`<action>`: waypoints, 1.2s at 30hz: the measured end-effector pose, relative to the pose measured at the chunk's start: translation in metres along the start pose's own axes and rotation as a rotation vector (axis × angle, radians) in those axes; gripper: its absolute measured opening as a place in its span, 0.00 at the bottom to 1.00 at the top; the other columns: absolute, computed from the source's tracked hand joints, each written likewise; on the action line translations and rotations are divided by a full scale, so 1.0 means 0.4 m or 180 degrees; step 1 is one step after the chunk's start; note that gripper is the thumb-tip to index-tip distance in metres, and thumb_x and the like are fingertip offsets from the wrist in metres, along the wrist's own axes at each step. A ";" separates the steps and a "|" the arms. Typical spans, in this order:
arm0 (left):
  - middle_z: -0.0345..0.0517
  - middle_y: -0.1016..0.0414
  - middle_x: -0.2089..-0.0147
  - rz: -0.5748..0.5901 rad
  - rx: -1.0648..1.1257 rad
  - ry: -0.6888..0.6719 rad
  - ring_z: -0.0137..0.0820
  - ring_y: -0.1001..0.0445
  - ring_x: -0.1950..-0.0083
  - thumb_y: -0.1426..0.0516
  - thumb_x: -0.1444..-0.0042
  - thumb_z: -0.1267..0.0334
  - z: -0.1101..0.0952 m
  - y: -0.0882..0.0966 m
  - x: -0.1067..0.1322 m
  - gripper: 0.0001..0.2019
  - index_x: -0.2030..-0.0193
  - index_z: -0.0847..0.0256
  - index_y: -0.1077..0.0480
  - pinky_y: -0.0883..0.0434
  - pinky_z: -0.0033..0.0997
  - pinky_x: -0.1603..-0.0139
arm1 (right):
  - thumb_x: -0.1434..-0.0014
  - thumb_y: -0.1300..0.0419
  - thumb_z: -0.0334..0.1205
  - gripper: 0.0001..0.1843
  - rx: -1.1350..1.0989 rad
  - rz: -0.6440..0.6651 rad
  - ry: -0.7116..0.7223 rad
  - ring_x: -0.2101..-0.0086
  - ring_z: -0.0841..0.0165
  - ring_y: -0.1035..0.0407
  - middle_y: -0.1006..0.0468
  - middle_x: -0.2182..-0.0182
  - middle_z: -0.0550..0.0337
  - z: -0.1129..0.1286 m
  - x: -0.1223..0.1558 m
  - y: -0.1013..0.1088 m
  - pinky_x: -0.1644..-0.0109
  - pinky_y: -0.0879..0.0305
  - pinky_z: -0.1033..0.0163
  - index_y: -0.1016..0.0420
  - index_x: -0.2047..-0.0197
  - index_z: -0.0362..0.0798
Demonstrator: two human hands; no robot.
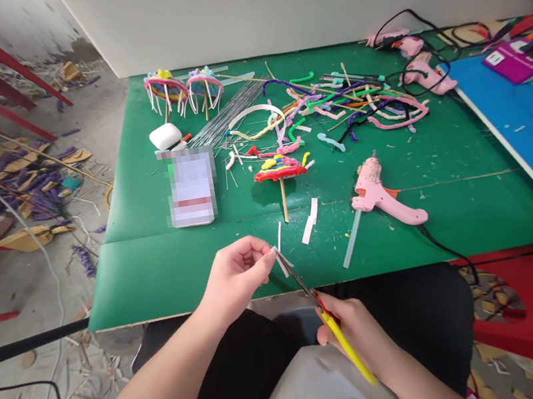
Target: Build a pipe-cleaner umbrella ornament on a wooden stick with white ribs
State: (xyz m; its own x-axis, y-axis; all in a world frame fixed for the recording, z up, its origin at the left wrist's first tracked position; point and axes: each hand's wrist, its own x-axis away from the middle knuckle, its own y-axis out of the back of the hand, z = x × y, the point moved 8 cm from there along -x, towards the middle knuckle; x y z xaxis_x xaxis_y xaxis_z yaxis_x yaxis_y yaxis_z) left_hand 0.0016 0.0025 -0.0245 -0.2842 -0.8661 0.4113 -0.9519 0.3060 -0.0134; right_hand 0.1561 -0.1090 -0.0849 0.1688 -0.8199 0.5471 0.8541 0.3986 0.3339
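Note:
My left hand [245,270] pinches a small white paper strip [284,263] near the front edge of the green table. In my right hand [351,321] is a pair of scissors [346,345] with yellow and red handles. The blades point up and left, with their tips at the strip by my left fingertips. Just beyond lie more white paper strips [309,221]. A small umbrella-shaped piece [280,169] of colored pipe cleaners on a wooden stick rests behind them. To the right lies a pink glue gun [377,195] with a clear glue stick in its back.
A phone [192,187] and a white earbud case [165,135] lie at left. Behind are two finished-looking pipe-cleaner umbrellas [204,88], thin wires [233,114] and tangled pipe cleaners [312,101]. A blue board [517,119] lies right. The glue gun's black cord [449,250] crosses the front edge.

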 end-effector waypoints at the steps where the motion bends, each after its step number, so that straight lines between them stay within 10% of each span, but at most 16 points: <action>1: 0.35 0.35 0.79 0.0011 -0.0008 0.0022 0.19 0.38 0.79 0.39 0.49 0.56 0.001 0.000 0.000 0.12 0.73 0.64 0.32 0.41 0.19 0.77 | 0.52 0.39 0.38 0.13 0.0016 0.0011 -0.0012 0.78 0.74 0.53 0.43 0.83 0.71 0.001 0.000 0.001 0.75 0.56 0.66 0.43 0.75 0.50; 22: 0.34 0.35 0.78 -0.0111 -0.0081 -0.0005 0.21 0.37 0.78 0.39 0.50 0.56 0.003 0.035 -0.027 0.11 0.71 0.62 0.31 0.37 0.21 0.76 | 0.49 0.53 0.77 0.34 -0.0593 0.0011 0.0169 0.81 0.73 0.48 0.46 0.85 0.69 0.005 0.009 0.023 0.78 0.50 0.66 0.43 0.74 0.51; 36: 0.45 0.20 0.62 -0.0963 -0.3049 -0.1050 0.33 0.24 0.61 0.48 0.38 0.60 -0.045 0.069 -0.039 0.13 0.57 0.57 0.23 0.32 0.28 0.62 | 0.66 0.50 0.85 0.44 -0.1484 0.0793 0.0120 0.85 0.76 0.52 0.42 0.87 0.73 -0.020 0.012 -0.044 0.80 0.50 0.67 0.37 0.68 0.49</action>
State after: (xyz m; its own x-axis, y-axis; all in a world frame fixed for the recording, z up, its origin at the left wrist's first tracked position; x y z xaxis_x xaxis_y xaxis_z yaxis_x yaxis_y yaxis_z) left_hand -0.0181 0.0315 -0.0148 -0.2041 -0.9789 0.0073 -0.5415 0.1191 0.8322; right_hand 0.1457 -0.1232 -0.0946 0.4049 -0.7413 0.5353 0.9125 0.3653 -0.1843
